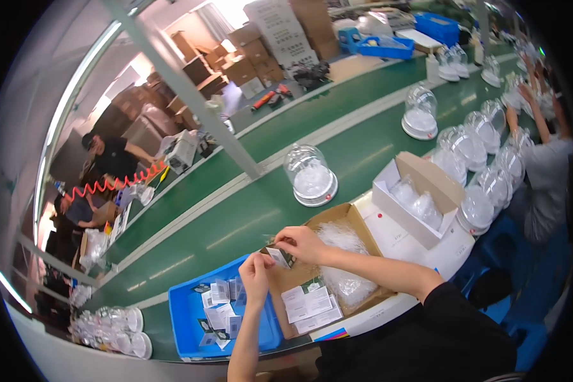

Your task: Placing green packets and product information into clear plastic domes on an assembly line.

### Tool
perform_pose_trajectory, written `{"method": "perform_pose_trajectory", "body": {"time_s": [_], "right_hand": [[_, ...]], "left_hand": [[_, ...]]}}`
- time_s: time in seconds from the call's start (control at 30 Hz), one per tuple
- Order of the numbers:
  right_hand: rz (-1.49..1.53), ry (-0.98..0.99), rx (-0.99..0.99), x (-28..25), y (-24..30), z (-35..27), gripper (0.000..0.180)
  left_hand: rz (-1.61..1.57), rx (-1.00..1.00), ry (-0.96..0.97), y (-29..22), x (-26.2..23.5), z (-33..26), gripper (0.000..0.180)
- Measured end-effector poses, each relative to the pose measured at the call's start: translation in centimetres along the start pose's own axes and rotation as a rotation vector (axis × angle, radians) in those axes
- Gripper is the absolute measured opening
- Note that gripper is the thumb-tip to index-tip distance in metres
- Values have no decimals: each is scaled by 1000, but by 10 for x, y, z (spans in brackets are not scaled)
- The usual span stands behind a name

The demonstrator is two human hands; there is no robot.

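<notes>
A small white and dark green folded card (278, 256) is between my hands, over the left side of an open cardboard box (285, 284). My left hand (256, 277) pinches the card's near left edge. Just above it, the fingers of my right hand (302, 245) are pinched together; what they hold is too small to tell. In the box lie a heap of clear thin plastic strands (350, 270) and a stack of white cards (309, 305). To the left, a blue bin (183, 318) contains several folded cards (219, 291).
A clear dome on a white base (311, 178) stands on the green conveyor belt (235, 223); another dome (420, 114) is farther along. A white box (404, 223) holds clear plastic pieces. Several domes (477, 204) crowd the right beside a co-worker (547, 172); more lie lower left (118, 328).
</notes>
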State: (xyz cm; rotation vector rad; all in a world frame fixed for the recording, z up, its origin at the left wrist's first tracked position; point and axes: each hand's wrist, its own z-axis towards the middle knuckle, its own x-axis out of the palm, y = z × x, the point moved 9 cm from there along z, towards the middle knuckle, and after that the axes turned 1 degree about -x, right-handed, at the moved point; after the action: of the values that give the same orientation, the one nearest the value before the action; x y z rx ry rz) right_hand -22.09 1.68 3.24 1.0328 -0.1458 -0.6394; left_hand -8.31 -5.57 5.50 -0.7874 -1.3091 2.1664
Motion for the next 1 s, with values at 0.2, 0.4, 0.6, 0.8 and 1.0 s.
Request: {"method": "perform_pose_trajectory", "body": {"time_s": [0.2,0.4,0.6,0.8,1.0], "right_hand": [[-4,40,61,10,-10,-3,14],[26,51,100,10,-10,-4,12],[58,-15,33,4,0,-5,8],[503,-15,303,7,-4,-7,12],[695,51,376,-3,23,9,14]], "left_hand": [[43,-65,-33,22,-10,6,11],[121,-64,0,20,6,-2,10],[157,-86,126,8,18,-9,34],[72,-22,100,-5,33,-9,51],[-76,-54,76,-4,31,9,46]]}}
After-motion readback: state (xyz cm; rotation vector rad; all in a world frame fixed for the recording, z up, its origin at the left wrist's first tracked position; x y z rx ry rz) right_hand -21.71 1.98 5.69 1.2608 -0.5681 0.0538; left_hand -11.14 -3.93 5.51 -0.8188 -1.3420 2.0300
